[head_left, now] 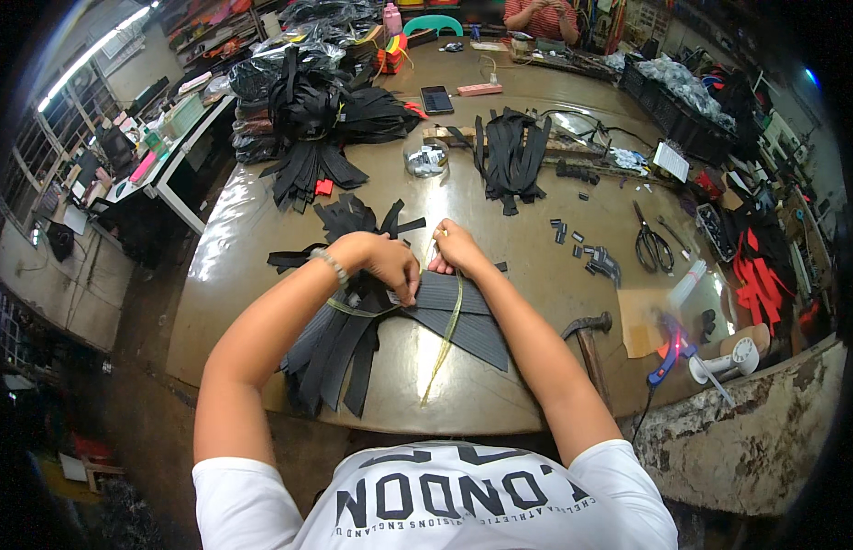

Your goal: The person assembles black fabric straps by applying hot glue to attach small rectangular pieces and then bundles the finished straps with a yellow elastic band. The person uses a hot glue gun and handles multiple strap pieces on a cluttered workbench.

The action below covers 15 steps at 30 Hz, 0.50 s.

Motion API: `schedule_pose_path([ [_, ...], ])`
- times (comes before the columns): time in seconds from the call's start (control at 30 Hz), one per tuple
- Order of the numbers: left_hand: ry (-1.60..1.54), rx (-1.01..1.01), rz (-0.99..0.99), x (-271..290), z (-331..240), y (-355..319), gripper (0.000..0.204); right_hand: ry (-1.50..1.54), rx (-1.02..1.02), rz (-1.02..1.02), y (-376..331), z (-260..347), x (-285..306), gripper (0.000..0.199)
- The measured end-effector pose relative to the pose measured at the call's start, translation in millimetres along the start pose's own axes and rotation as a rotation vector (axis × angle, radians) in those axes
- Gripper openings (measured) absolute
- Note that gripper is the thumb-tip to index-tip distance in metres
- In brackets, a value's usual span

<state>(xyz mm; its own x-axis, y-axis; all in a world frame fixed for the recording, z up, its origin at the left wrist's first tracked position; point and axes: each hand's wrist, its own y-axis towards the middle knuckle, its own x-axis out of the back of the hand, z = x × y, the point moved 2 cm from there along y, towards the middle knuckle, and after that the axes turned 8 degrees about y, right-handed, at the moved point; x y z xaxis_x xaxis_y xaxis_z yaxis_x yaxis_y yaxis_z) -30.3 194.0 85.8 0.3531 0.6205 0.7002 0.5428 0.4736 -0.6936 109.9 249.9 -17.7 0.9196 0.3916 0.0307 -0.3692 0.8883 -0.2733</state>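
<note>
A bundle of flat black straps [458, 316] lies near the front middle of the table, its ends fanned out. Over it is my left hand [391, 267], fingers curled down and pressed together at the straps; what they pinch is hidden. Just to the right, my right hand [456, 247] is closed on a yellow-green string [452, 323]. The string runs across the straps, and its loose end hangs toward the table's front edge. More black straps [327, 359] spread out beneath my left wrist, with part of the string looped around them.
Tied black straps [307, 119] are piled at the back left; another strap bundle [513, 156] lies farther back. A clear jar [426, 158] and a phone [436, 99] stand beyond my hands. On the right are scissors [654, 240], a hammer [587, 339] and a blue glue gun [669, 353]. A person [541, 18] sits opposite.
</note>
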Motion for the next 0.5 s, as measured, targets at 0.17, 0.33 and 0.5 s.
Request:
schedule_pose_path([
  [0.17,0.037,-0.036,0.139,7,-2,6,0.027,-0.049,-0.114,0.1,-4,10,16,0.021],
  [0.33,0.042,-0.258,-0.261,-2,-7,-60,0.023,-0.028,-0.249,0.489,-3,18,38,0.014],
  [0.5,-0.132,-0.303,-0.484,-10,12,-106,0.022,0.213,0.035,0.891,-23,-9,14,0.027],
])
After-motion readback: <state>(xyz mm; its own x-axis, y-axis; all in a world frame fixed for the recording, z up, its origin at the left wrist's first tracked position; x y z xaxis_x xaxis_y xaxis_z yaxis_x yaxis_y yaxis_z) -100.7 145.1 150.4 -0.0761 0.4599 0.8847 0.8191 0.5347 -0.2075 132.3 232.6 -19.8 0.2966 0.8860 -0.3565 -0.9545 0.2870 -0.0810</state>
